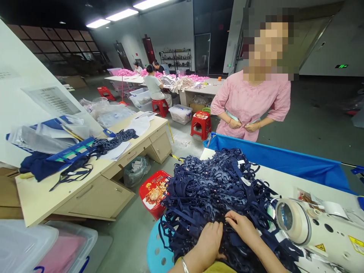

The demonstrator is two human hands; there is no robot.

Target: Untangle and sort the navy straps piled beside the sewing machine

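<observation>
A large heap of navy strapped garments (210, 182) covers the near end of the white table, with thin straps and a few white labels showing. My left hand (209, 239), below a silver bangle, has its fingers curled down into the near side of the heap. Close on its right, my right hand (241, 224) pinches dark cloth between thumb and fingers. Both hands are on the same part of the heap, and my fingers partly hide the piece they grip.
A white sewing machine (321, 223) stands right of the heap. Behind the table is a blue cloth bin (273, 155), with a person in pink (253, 102) beyond it. A red stool (155, 191) and a blue stool (160, 246) stand left, near a desk (85, 189).
</observation>
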